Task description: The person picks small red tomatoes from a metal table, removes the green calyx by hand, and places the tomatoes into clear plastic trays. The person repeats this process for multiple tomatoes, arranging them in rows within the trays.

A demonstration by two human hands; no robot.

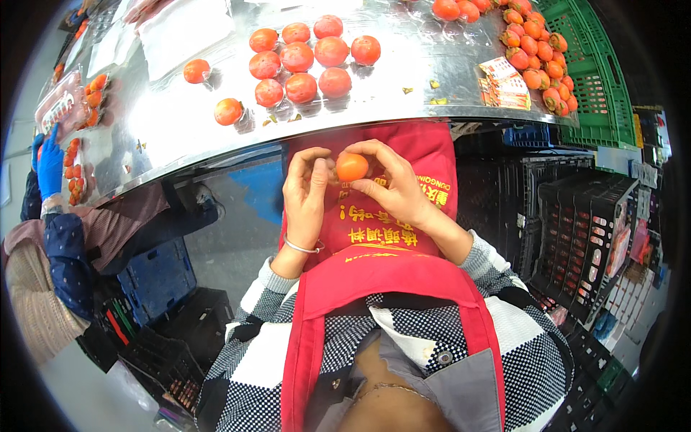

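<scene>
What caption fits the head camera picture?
Right hand holding an orange fruit, left hand close by, red apron behind.

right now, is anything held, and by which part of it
The right grip holds an orange fruit by its top and lower right; whether the left grip holds anything is unclear.

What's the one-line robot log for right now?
right hand: holds fruit | left hand: beside it, contact unclear | table: more fruits

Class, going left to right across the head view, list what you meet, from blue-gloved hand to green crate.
Co-worker's blue-gloved hand, person's left hand, held persimmon, printed labels, green plastic crate.
</scene>
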